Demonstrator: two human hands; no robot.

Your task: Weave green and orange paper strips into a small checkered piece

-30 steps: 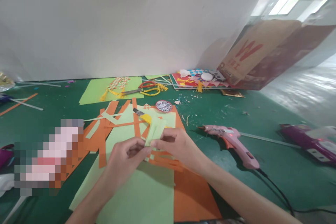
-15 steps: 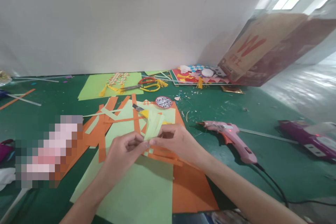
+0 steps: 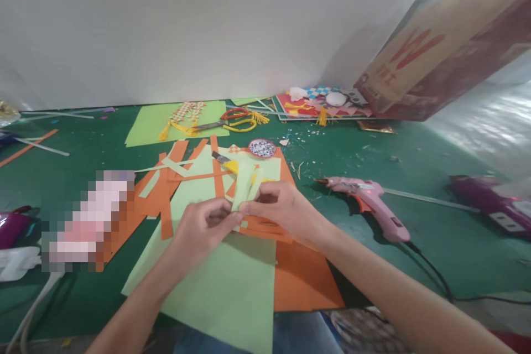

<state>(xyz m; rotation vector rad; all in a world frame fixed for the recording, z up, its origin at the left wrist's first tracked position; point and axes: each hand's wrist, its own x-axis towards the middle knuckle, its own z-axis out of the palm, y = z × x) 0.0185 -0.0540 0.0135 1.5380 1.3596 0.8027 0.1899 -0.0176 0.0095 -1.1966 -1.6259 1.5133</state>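
Observation:
Between my two hands, low over the paper pile, is a folded light green paper strip [image 3: 243, 180] with its two ends spread apart upward. My left hand [image 3: 207, 220] pinches its lower end from the left with thumb and fingers. From the other side my right hand [image 3: 274, 207] grips it too, and the thumbs nearly meet. Under them lie a light green paper sheet [image 3: 224, 276] and orange paper [image 3: 305, 276]. Just beyond the strip rests a utility knife [image 3: 226, 161] with a yellow handle, partly hidden. Loose orange strips [image 3: 215, 168] surround it.
To the right lie a pink glue gun [image 3: 369, 196] with a glue stick and a purple glue gun [image 3: 489, 202]. Scissors [image 3: 232, 121], a round speckled dish [image 3: 262, 148] and tasselled woven paper [image 3: 188, 112] sit farther back. A paper bag [image 3: 431, 61] leans at the right.
The view has shifted slightly, so the tabletop appears a little higher. The ends of the green strip have spread farther apart, while both hands keep hold of it.

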